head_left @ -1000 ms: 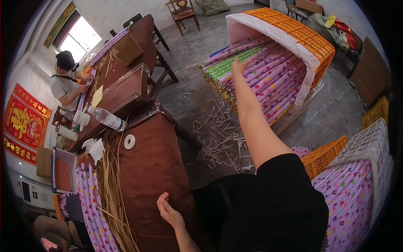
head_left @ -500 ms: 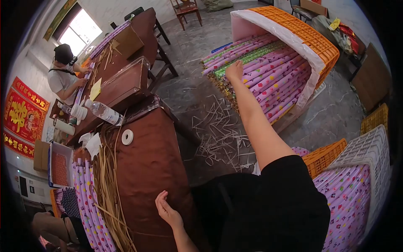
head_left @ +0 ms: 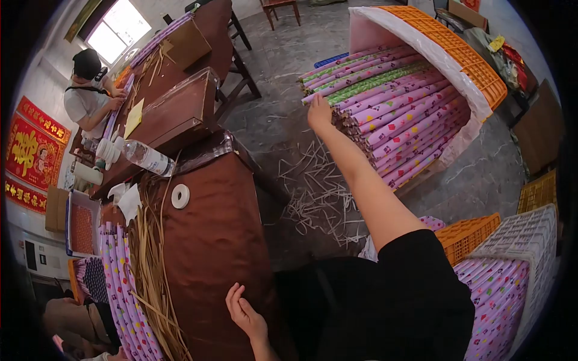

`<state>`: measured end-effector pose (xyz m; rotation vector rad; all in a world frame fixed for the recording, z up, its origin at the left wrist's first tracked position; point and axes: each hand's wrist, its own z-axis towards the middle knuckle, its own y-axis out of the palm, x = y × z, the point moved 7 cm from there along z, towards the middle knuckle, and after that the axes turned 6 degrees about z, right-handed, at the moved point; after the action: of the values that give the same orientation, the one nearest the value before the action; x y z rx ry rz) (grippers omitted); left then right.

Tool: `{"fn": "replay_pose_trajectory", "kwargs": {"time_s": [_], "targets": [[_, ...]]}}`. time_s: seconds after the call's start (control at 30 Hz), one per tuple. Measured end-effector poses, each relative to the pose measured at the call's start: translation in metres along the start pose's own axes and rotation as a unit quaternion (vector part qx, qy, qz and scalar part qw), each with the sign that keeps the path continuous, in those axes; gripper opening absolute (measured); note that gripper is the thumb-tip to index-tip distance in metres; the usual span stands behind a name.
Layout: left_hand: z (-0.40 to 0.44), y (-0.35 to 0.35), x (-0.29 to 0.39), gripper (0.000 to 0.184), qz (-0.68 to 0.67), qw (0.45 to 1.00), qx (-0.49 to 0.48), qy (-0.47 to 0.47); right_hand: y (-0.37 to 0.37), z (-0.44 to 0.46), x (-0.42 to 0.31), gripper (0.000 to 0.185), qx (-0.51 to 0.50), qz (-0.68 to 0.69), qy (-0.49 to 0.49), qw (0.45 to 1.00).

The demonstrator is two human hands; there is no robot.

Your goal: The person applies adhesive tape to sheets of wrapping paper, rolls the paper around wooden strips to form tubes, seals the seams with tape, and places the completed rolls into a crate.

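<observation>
My right hand (head_left: 320,113) is at the near ends of a stack of purple patterned tubes (head_left: 403,117), its fingers closed around the end of one tube. That tube's tip (head_left: 307,100) sticks out past its neighbours. A few green-patterned tubes (head_left: 373,83) lie among the purple ones. The stack lies on its side in an orange crate (head_left: 445,36) lined with white plastic. Over the brown-covered table (head_left: 211,240), my left hand (head_left: 247,314) hangs with fingers loosely bent and apart, holding nothing.
On the table lie a white tape roll (head_left: 180,196), brown strips (head_left: 147,259), more purple tubes (head_left: 125,289) and a water bottle (head_left: 148,157). Shredded strips (head_left: 316,192) litter the floor. A white crate of tubes (head_left: 530,240) stands at right. Another person (head_left: 90,99) works at the far table.
My right hand has drawn back to the left along the stack, and a tube end now protrudes there. The camera view has shifted slightly. My left hand stays low, with fingers slightly more spread.
</observation>
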<state>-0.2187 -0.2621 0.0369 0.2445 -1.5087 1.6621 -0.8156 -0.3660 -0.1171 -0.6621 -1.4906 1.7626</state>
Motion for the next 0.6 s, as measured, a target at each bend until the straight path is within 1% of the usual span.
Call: {"fn": "replay_pose_trajectory", "kwargs": {"time_s": [0.03, 0.1, 0.13, 0.2, 0.27, 0.33, 0.37, 0.4, 0.43, 0.47, 0.53, 0.57, 0.6], "targets": [[0.0, 0.001, 0.001, 0.034, 0.001, 1.0, -0.002, -0.003, 0.005, 0.0, -0.012, 0.05, -0.003, -0.001, -0.002, 1.0], [0.0, 0.003, 0.002, 0.034, 0.023, 1.0, -0.007, -0.01, 0.022, 0.002, -0.042, 0.051, -0.007, -0.014, -0.093, 0.996], [0.0, 0.005, 0.001, 0.034, 0.024, 1.0, -0.011, -0.01, 0.029, 0.004, -0.047, 0.051, -0.011, -0.015, -0.091, 0.996], [0.0, 0.006, -0.003, 0.035, 0.056, 0.998, -0.017, -0.022, 0.032, 0.005, -0.065, 0.053, 0.026, -0.028, -0.146, 0.988], [0.001, 0.006, -0.002, 0.036, 0.065, 0.997, -0.022, -0.02, 0.037, 0.01, -0.07, 0.052, 0.024, -0.041, -0.15, 0.988], [0.002, 0.007, 0.003, 0.037, 0.072, 0.997, -0.026, -0.019, 0.045, 0.015, -0.072, 0.05, -0.013, -0.057, -0.148, 0.987], [0.004, 0.006, 0.009, 0.037, 0.069, 0.996, -0.038, -0.04, 0.046, 0.017, -0.072, 0.05, -0.015, -0.056, -0.148, 0.987], [0.005, 0.007, 0.011, 0.038, 0.065, 0.995, -0.048, -0.06, 0.049, 0.019, -0.071, 0.049, -0.038, -0.082, -0.151, 0.984], [0.006, 0.007, 0.012, 0.038, 0.065, 0.995, -0.049, -0.059, 0.053, 0.021, -0.07, 0.049, -0.06, -0.109, -0.153, 0.98], [0.006, 0.007, 0.011, 0.038, 0.064, 0.995, -0.048, -0.056, 0.051, 0.022, -0.07, 0.049, -0.061, -0.108, -0.152, 0.981], [0.007, 0.006, 0.012, 0.038, 0.062, 0.996, -0.047, -0.052, 0.054, 0.021, -0.065, 0.048, -0.11, -0.138, -0.145, 0.974], [0.007, 0.006, 0.011, 0.038, 0.065, 0.995, -0.049, -0.062, 0.051, 0.022, -0.063, 0.048, -0.11, -0.138, -0.145, 0.974], [0.007, 0.006, 0.01, 0.038, 0.067, 0.994, -0.052, -0.072, 0.052, 0.023, -0.06, 0.048, -0.135, -0.122, -0.145, 0.973]]}}
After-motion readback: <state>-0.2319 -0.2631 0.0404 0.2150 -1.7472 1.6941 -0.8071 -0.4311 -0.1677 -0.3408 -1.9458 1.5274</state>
